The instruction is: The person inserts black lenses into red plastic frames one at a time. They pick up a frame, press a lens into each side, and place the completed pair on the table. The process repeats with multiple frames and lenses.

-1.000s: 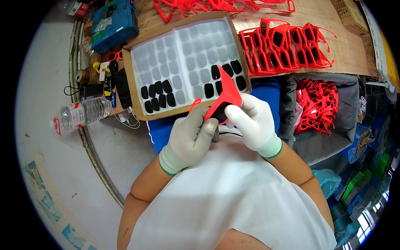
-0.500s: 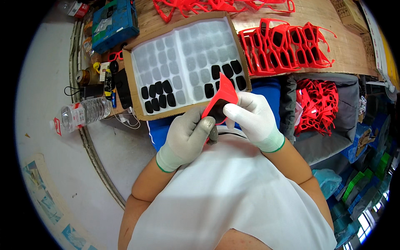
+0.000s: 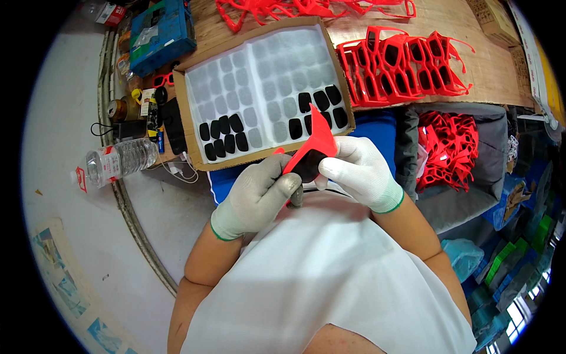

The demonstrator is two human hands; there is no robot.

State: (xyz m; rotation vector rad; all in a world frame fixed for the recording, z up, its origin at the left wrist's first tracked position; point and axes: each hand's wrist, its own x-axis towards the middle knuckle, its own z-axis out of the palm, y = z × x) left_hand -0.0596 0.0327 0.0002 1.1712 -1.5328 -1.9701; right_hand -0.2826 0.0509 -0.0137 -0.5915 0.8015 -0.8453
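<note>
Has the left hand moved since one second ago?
Yes: the left hand has shifted slightly leftward, judged against the cardboard box, which stays in place.

Hidden inside grey-stained white-gloved left hand [image 3: 252, 197], part of red plastic sunglasses frame [image 3: 321, 141], partly covered by its tip beyond and left of white-gloved right hand [image 3: 361, 171], flat black rounded lenses [image 3: 304, 101], cut off by upper edge farther beyond, loose red plastic eyewear [image 3: 312, 9]

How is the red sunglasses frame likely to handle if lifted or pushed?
The red sunglasses frame is probably light, being small between left hand and right hand. It's likely fairly stiff: its angular shape shows no visible sag. The dark lens may be slippery, as it looks smooth.
</note>
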